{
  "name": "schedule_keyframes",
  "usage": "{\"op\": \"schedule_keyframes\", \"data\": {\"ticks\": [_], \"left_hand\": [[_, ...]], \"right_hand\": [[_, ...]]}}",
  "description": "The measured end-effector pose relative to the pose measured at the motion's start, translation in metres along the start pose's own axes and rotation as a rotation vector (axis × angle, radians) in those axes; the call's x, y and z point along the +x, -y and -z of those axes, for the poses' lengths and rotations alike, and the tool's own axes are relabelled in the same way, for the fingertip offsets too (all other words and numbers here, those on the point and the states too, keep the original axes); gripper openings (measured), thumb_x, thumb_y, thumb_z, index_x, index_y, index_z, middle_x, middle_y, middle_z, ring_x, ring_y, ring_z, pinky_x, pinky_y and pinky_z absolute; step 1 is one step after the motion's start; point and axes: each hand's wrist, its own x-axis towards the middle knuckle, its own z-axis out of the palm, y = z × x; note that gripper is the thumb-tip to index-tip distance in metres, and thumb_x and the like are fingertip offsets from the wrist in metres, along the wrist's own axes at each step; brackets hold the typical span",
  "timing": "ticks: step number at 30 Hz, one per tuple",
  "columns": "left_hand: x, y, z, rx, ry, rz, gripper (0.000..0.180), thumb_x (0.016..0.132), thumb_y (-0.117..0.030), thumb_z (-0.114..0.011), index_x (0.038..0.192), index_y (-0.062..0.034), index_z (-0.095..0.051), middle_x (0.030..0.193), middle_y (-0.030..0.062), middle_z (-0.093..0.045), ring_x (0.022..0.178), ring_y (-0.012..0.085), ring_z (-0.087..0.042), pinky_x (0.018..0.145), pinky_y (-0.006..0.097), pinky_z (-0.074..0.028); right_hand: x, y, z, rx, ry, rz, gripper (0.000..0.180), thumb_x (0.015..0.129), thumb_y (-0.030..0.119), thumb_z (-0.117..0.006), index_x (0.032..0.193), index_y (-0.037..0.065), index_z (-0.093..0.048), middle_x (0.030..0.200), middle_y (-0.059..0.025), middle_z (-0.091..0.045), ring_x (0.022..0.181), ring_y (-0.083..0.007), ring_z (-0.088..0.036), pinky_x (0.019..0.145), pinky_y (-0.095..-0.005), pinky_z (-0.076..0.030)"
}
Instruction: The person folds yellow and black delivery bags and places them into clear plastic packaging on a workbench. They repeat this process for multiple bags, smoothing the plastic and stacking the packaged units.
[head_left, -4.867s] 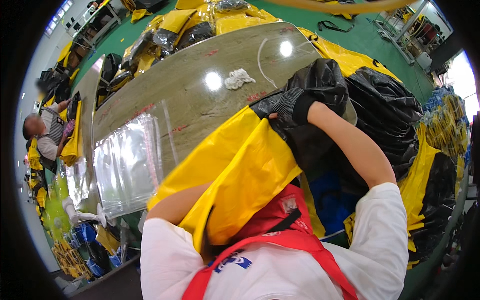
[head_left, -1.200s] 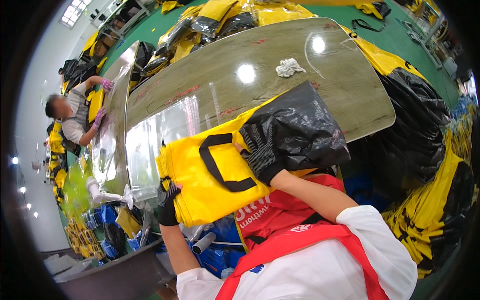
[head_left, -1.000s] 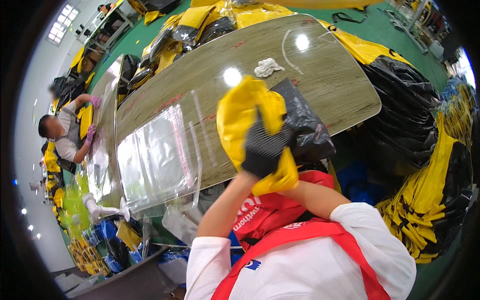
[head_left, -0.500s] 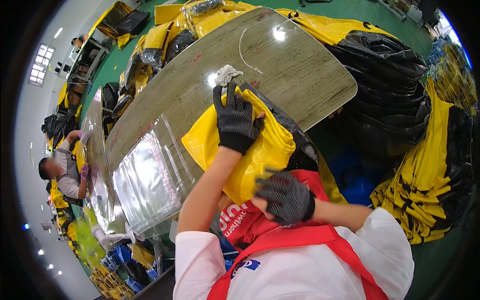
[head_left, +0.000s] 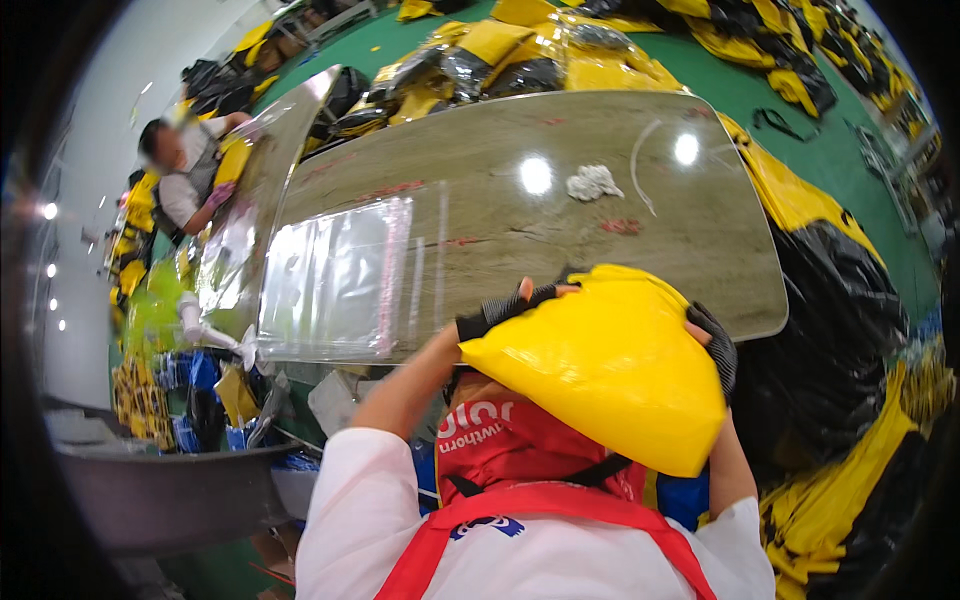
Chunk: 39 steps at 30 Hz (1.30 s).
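Note:
A folded yellow plastic sheet [head_left: 610, 360] is raised between my two hands at the near edge of the table, tilted, with one corner hanging toward my red apron. My left hand [head_left: 508, 308], in a dark dotted glove with bare fingertips, grips its left side. Round its right edge curls my right hand [head_left: 714, 345], gloved alike, with the thumb showing on the near face. The other fingers of both hands are partly hidden behind the sheet. Beyond it on the wood-patterned table [head_left: 500, 230] lie a crumpled white cloth [head_left: 594, 183] and a curved pale strip [head_left: 642, 168].
Clear plastic bags [head_left: 335, 280] lie flat on the table's left part. Yellow and black packed bundles [head_left: 485, 60] are heaped past the far edge. A black-and-yellow pile [head_left: 830, 290] stands at the right. Another person [head_left: 190, 170] works at a table on the left.
The yellow sheet has come up off the table and turned. My right hand has moved from near my apron to the sheet's right edge; my left has shifted to its left side.

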Motion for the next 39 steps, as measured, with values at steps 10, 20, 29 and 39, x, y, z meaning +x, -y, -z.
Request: {"op": "schedule_keyframes", "data": {"ticks": [10,20,29,39], "left_hand": [[-0.019,0.085,-0.034,0.567,-0.884,-0.297,0.050,0.081,-0.031,-0.064,0.118,-0.0029,-0.048,0.101,0.0163,-0.061,0.090,0.0284,-0.060,0.076,0.036,-0.047],[-0.186,0.039,0.119,1.808,-1.252,0.202,0.041,0.083,-0.034,-0.054,0.119,-0.0155,-0.052,0.129,0.0126,-0.045,0.123,0.0367,-0.035,0.101,0.056,-0.021],[-0.079,0.048,0.089,1.759,-0.706,-0.083,0.044,0.087,-0.034,-0.047,0.128,-0.0159,-0.045,0.139,0.0139,-0.035,0.131,0.0378,-0.024,0.107,0.055,-0.006],[-0.083,0.071,0.060,1.693,-0.641,-0.239,0.048,0.079,-0.027,-0.060,0.124,-0.0117,-0.049,0.136,0.0124,-0.039,0.130,0.0333,-0.029,0.108,0.053,-0.012]], "right_hand": [[-0.017,-0.009,-0.018,0.693,0.141,-0.835,0.040,0.079,0.009,-0.064,0.116,0.000,-0.054,0.111,-0.0071,-0.059,0.099,-0.0178,-0.056,0.087,-0.0291,-0.044],[-0.035,-0.055,-0.008,0.702,0.158,-0.973,0.048,0.079,0.011,-0.066,0.122,-0.001,-0.049,0.116,-0.0082,-0.057,0.104,-0.0207,-0.055,0.091,-0.0317,-0.041],[-0.036,-0.041,-0.003,0.760,0.075,-0.850,0.053,0.078,0.015,-0.066,0.124,-0.001,-0.046,0.116,-0.0081,-0.057,0.105,-0.0211,-0.054,0.092,-0.0332,-0.041],[-0.022,-0.032,0.030,0.457,0.282,-0.945,0.045,0.077,0.016,-0.067,0.116,-0.003,-0.053,0.108,-0.0071,-0.060,0.096,-0.0166,-0.056,0.086,-0.0288,-0.043]]}}
